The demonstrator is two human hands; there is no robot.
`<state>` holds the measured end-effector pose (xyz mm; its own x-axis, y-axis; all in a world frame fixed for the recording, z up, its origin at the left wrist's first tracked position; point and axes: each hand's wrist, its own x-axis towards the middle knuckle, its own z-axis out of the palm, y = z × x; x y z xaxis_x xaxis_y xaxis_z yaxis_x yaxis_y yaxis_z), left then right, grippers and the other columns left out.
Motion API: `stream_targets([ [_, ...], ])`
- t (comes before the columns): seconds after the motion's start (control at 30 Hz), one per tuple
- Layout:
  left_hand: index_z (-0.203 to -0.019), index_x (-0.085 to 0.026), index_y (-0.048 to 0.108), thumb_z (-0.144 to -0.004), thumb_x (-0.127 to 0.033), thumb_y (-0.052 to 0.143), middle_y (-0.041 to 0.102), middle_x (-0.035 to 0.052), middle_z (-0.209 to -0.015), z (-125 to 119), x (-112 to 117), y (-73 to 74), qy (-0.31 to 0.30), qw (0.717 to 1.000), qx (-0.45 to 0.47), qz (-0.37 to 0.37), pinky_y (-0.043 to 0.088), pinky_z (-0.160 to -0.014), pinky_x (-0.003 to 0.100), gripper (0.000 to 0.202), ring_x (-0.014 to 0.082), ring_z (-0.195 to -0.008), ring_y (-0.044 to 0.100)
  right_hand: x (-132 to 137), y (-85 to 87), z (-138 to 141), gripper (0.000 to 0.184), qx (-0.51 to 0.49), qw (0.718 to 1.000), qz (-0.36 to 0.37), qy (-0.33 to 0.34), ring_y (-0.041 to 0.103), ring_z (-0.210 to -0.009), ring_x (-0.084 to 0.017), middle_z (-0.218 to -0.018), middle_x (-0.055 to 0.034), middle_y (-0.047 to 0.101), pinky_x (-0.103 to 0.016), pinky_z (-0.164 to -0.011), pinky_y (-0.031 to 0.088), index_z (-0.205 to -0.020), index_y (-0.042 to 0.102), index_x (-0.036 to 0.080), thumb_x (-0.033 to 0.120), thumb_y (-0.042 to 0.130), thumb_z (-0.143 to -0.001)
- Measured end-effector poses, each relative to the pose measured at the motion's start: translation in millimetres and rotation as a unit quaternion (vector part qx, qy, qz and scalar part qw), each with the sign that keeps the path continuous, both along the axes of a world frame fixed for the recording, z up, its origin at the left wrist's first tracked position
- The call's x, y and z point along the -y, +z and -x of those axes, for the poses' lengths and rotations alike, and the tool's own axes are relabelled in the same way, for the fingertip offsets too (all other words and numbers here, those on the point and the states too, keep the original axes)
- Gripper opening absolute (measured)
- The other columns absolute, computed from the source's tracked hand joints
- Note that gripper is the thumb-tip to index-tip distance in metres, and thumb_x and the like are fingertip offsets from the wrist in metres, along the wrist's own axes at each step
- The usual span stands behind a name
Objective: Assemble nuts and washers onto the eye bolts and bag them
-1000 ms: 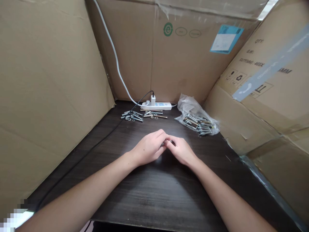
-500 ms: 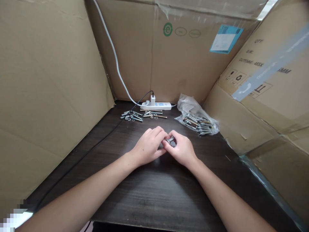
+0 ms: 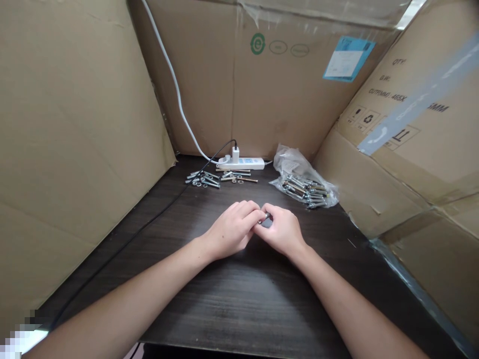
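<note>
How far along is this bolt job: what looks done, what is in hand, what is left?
Done, it seems: loose bolts and washers lie spread by the power strip. In hand: left hand and right hand pinch a small metal part between them. Left: the bag holds many more bolts.

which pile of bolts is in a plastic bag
The right pile lies inside a clear plastic bag; the left pile, in front of the white power strip, lies loose on the table.
</note>
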<state>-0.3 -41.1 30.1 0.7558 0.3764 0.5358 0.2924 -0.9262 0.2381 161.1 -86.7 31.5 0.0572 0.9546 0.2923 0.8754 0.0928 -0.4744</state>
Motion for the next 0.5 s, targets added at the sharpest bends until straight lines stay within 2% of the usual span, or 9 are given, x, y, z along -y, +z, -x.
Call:
stream_targets([
  [0.1,-0.101,-0.018,0.045,-0.076,-0.009,0.049,0.052,0.0071,-0.101,1.6,0.8,1.1,-0.004,0.999,0.012,0.048,0.043,-0.077,0.031,0.026,0.0186,-0.089,0.050,-0.3,-1.9,0.6,0.024,-0.008,0.999,-0.035,0.002,0.055,-0.060,-0.014,-0.068,0.0016,0.062,-0.024,-0.055,0.034,-0.068,0.054,0.022,0.045,0.060,-0.071],
  [0.23,-0.103,-0.019,0.039,-0.069,-0.016,0.053,0.046,0.0060,-0.100,4.3,1.4,-0.2,-0.024,0.986,0.048,0.160,0.045,-0.075,0.031,0.037,0.0174,-0.084,0.048,-2.0,-4.1,-0.1,0.029,0.001,0.995,-0.102,0.002,0.054,-0.061,-0.014,-0.070,0.0006,0.059,-0.024,-0.057,0.036,-0.071,0.053,0.021,0.049,0.062,-0.072],
  [0.4,-0.095,-0.018,0.044,-0.081,-0.024,0.046,0.046,0.0024,-0.091,0.7,-2.4,-5.5,0.019,0.947,0.116,0.298,0.042,-0.074,0.029,0.016,0.0147,-0.079,0.046,-1.4,-3.6,-0.3,0.025,0.039,0.987,-0.156,0.009,0.050,-0.061,-0.013,-0.073,0.0002,0.053,-0.023,-0.054,0.034,-0.075,0.052,0.021,0.044,0.062,-0.072],
  [0.43,-0.090,-0.018,0.047,-0.082,-0.025,0.044,0.047,0.0019,-0.088,-0.7,-3.5,-5.6,0.018,0.937,0.120,0.327,0.041,-0.074,0.029,0.011,0.0148,-0.078,0.046,-0.8,-3.4,0.2,0.024,0.046,0.986,-0.162,0.012,0.050,-0.061,-0.013,-0.074,0.0002,0.052,-0.023,-0.053,0.034,-0.076,0.052,0.021,0.042,0.062,-0.072],
  [0.5,-0.078,-0.016,0.049,-0.084,-0.027,0.041,0.048,0.0013,-0.080,-3.2,-5.0,-4.7,-0.002,0.915,0.117,0.387,0.039,-0.073,0.028,0.015,0.0151,-0.077,0.046,0.5,-3.2,1.4,0.022,0.060,0.984,-0.169,0.018,0.050,-0.061,-0.013,-0.075,0.0000,0.051,-0.023,-0.053,0.034,-0.077,0.052,0.021,0.040,0.061,-0.071],
])
